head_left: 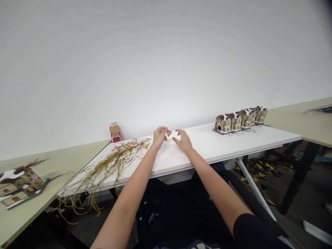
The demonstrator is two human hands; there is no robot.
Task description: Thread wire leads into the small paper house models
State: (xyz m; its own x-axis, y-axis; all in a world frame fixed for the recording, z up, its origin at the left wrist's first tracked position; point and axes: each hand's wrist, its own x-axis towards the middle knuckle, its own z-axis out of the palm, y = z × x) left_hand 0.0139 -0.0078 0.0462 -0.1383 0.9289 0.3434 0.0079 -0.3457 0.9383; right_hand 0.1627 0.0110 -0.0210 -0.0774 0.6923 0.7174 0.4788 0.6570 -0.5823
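Over the middle of the white table (202, 148), my left hand (160, 135) pinches a small red-and-white striped piece (169, 133) between thumb and fingers. What exactly the piece is, I cannot make out. Just to its right hovers my right hand (183, 140), its thumb and forefinger apart with nothing between them. Left of my left hand spreads a loose bundle of thin yellow and brown strands (111, 162), with small red, white and yellow pieces at the far end. Some strands hang over the table's front edge.
Several miniature houses (236, 122) with snowy roofs stand in a row at the right. A red-and-gold carton (114, 133) stands by the wall. Another model house (22, 186) sits on the left table. Gold scraps (256, 169) lie beneath the table.
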